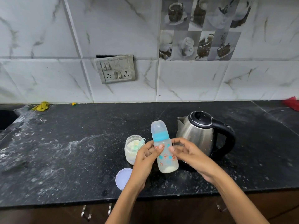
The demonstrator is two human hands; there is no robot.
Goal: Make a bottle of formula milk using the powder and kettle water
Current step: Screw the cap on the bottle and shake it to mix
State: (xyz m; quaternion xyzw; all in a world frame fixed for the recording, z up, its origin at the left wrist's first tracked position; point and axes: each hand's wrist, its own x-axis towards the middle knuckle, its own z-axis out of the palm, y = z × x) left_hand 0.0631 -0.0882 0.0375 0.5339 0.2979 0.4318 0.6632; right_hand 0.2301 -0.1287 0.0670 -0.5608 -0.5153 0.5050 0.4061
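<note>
A clear baby bottle (166,159) with a blue collar and a clear cap stands slightly tilted on the black counter, with white powder at its bottom. My left hand (146,156) grips its body from the left, thumb across the front. From the right, my right hand (186,151) holds the bottle with curled fingers and thumb. Just left of the bottle stands an open jar of formula powder (131,148) with a pale blue scoop (142,142) inside. The steel kettle (199,135) with a black handle and closed lid sits behind and to the right.
The jar's lilac lid (122,177) lies near the counter's (64,159) front edge. A sink opening (7,118) is at far left, a yellow cloth (41,106) by the wall, a red object (291,103) at far right. A switchboard (116,68) hangs on the tiled wall.
</note>
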